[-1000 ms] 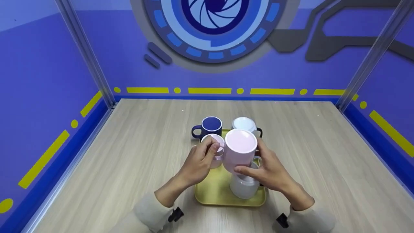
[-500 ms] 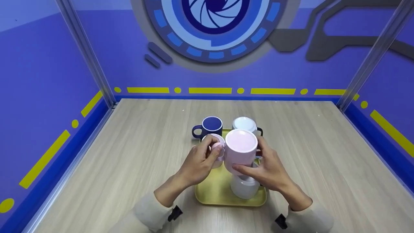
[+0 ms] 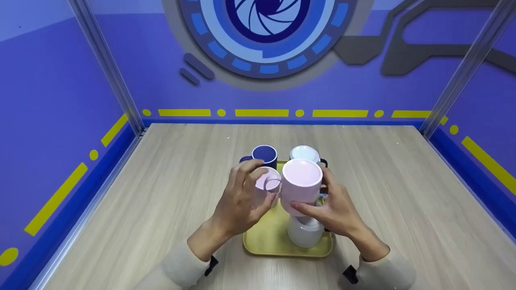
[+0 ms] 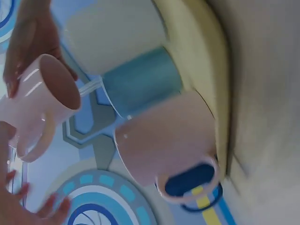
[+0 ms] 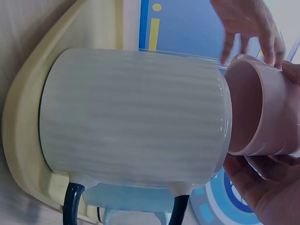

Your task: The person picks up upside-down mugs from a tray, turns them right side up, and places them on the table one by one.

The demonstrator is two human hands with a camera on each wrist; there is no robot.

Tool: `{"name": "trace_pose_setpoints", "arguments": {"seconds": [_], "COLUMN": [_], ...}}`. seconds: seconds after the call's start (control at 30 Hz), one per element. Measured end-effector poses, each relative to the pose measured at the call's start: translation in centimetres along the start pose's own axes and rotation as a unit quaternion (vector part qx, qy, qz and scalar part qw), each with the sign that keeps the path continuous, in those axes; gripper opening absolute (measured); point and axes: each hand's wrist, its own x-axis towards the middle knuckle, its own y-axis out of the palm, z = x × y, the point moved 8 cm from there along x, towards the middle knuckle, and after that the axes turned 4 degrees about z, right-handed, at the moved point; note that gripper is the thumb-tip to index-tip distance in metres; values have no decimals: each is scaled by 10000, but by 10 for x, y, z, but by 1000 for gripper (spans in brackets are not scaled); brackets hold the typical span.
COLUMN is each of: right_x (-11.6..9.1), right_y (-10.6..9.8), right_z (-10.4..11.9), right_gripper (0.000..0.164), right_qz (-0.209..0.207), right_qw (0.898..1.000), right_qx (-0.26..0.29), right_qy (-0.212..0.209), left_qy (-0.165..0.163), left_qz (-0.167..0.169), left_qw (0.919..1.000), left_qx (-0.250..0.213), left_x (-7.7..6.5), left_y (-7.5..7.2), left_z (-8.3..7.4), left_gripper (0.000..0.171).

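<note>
My right hand grips a pink mug above the tray, thumb across its near side. The mug is upside down: in the left wrist view its opening faces the tray, and its handle points toward my left hand. My left hand has its fingers spread around that handle, the thumb near its lower end; whether it touches cannot be told. Behind the left hand, a second pink mug stands on the yellow tray. Below the held mug is a white mug with a dark handle.
A navy mug stands at the back left of the tray, and a white mug with a black handle at the back right. The left wrist view shows a light blue mug between others. Wood-grain table surrounds the tray, with blue panels behind.
My left hand has let go of the held mug's handle; its fingers have opened and moved slightly left and up. The right hand and its mug have hardly moved.
</note>
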Motion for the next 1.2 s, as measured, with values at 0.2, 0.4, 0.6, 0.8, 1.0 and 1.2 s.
{"name": "trace_pose_setpoints", "arguments": {"seconds": [0.2,0.4,0.6,0.8,1.0,1.2], "right_x": [1,0,-1,-1,-1,-1], "right_y": [0,-1,0,1,2,3], "right_z": [-1,0,-1,-2,-3,-5], "right_gripper": [90,90,90,84,78,76], "right_qz": [-32,-61,-61,1,171,391], "right_qw": [10000,9999,9998,9994,9980,9955], "right_qx": [27,26,40,111,264,572], "right_qy": [54,75,170,339,551,651], "left_qy": [1889,2201,1990,2219,2425,2589], "left_qz": [-696,-232,169,383,548,570], "left_qw": [9649,9460,9417,9300,9201,9216], "left_qx": [1689,2370,2706,2906,3026,2835], "left_x": [-8,-10,-9,-9,-11,-11], "left_y": [-11,1,12,21,26,25], "left_z": [-26,-30,-23,-19,-14,-15], "left_gripper": [23,13,21,20,21,19]}}
